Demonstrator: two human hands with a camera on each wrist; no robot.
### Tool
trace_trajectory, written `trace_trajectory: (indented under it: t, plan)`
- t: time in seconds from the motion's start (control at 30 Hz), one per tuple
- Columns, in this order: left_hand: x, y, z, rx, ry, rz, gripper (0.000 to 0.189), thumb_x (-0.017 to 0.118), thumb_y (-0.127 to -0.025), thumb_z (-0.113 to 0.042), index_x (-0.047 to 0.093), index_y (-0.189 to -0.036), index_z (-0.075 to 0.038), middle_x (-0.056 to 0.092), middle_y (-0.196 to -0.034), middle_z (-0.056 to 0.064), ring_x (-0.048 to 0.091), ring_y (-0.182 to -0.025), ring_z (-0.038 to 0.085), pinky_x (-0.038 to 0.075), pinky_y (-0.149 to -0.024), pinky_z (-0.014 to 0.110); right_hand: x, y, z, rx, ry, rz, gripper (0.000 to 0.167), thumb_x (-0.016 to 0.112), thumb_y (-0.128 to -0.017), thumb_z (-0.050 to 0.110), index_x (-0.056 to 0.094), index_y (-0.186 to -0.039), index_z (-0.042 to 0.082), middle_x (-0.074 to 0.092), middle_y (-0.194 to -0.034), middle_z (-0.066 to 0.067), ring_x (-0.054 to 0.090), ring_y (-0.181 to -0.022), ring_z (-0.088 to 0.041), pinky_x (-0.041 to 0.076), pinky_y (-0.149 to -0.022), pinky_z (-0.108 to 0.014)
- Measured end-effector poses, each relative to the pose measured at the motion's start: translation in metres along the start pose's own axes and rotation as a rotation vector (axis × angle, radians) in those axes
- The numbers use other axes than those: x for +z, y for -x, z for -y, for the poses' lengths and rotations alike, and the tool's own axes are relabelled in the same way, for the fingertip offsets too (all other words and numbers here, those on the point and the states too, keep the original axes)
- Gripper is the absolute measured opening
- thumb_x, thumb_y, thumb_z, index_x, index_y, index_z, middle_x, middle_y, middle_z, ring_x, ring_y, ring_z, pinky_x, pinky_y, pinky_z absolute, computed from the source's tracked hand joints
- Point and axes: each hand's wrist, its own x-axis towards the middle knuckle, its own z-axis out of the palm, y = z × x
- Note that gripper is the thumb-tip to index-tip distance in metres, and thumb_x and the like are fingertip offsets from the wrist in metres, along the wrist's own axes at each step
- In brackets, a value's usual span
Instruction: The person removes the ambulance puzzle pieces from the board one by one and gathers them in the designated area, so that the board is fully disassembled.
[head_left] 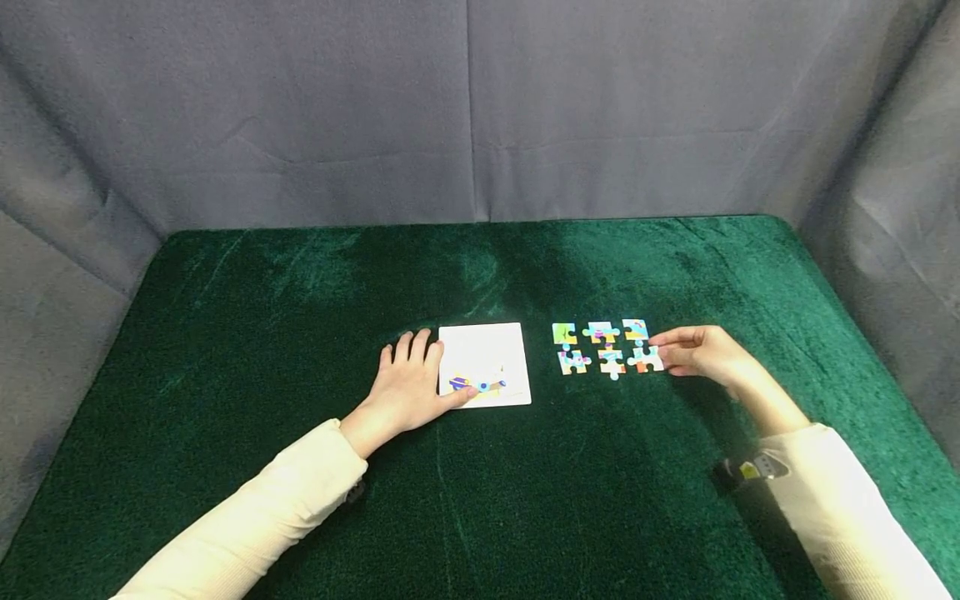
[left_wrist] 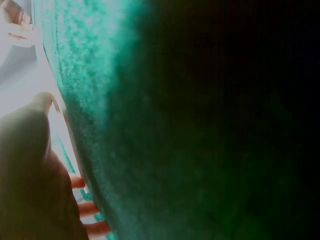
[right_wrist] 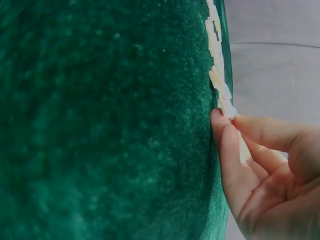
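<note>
A white puzzle board [head_left: 486, 354] lies flat on the table, with blue and yellow picture parts along its lower side. My left hand [head_left: 408, 387] rests at its left edge with fingers spread, the thumb lying across the lower part of the board. To the right of the board, several colourful jigsaw pieces are laid out in two rows. My right hand [head_left: 701, 358] pinches the lower right puzzle piece [head_left: 647, 360] at its right edge between thumb and fingers. In the right wrist view the pieces [right_wrist: 216, 50] appear nearly edge-on, running away from the fingertips.
The table is covered in dark green plush cloth [head_left: 300, 275]. Grey curtains [head_left: 375, 108] hang behind it and on both sides. A small dark device [head_left: 753, 469] sits at the right sleeve cuff.
</note>
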Motion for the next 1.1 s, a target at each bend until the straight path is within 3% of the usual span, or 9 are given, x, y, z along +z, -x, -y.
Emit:
trace_trajectory:
  t: [0.17,0.33,0.53,0.63,0.83,1.1]
  plan:
    - [0.001,0.001,0.001,0.0,0.015,-0.002,0.086,0.049,-0.085,-0.069,0.037,-0.141,-0.005,0.027,-0.153,0.022,0.023,-0.141,0.042,0.022,-0.113,0.06,-0.001,-0.001,0.0,0.014,0.034,-0.012,0.045,0.054,-0.096,0.009,0.044,-0.129,-0.018,0.067,-0.083,0.017,0.062,-0.075,0.005,0.055,-0.07,-0.018]
    - [0.001,0.0,0.002,0.004,0.024,0.002,0.086,0.049,-0.085,-0.069,0.037,-0.141,-0.005,0.026,-0.153,0.021,0.022,-0.142,0.042,0.021,-0.113,0.059,-0.005,-0.001,0.001,0.016,0.086,-0.017,0.044,0.051,-0.098,0.012,0.044,-0.131,-0.017,0.073,-0.099,-0.002,0.063,-0.076,0.005,0.055,-0.071,-0.019]
    - [0.001,-0.001,0.004,0.001,0.044,0.024,0.088,0.046,-0.086,-0.069,0.034,-0.144,-0.004,0.024,-0.154,0.021,0.021,-0.142,0.041,0.02,-0.114,0.059,-0.007,0.001,0.008,0.021,0.135,-0.039,0.042,0.048,-0.099,0.013,0.045,-0.13,-0.015,0.071,-0.106,-0.012,0.063,-0.076,0.004,0.055,-0.071,-0.019]
    - [0.0,-0.001,0.005,0.003,0.057,0.039,0.09,0.046,-0.085,-0.071,0.033,-0.145,-0.005,0.022,-0.155,0.02,0.02,-0.143,0.041,0.019,-0.114,0.059,-0.001,0.001,0.018,0.003,0.168,-0.057,0.04,0.047,-0.099,0.013,0.047,-0.129,-0.014,0.068,-0.111,-0.023,0.062,-0.076,0.004,0.055,-0.071,-0.02]
    - [-0.004,-0.001,0.011,0.026,0.062,0.103,0.098,0.051,-0.081,-0.072,0.026,-0.15,-0.007,0.017,-0.159,0.018,0.014,-0.146,0.04,0.015,-0.116,0.059,0.032,-0.005,0.052,-0.085,0.141,-0.031,0.034,0.049,-0.097,0.007,0.052,-0.126,-0.011,0.065,-0.114,-0.029,0.064,-0.078,-0.002,0.056,-0.07,-0.023]
    - [-0.007,0.002,0.015,0.062,0.086,0.138,0.098,0.056,-0.081,-0.068,0.023,-0.15,-0.006,0.014,-0.159,0.02,0.011,-0.146,0.042,0.013,-0.116,0.061,0.101,-0.023,0.091,-0.247,0.112,0.086,0.027,0.058,-0.09,0.001,0.06,-0.115,-0.01,0.066,-0.102,-0.025,0.065,-0.084,-0.014,0.057,-0.076,-0.028]
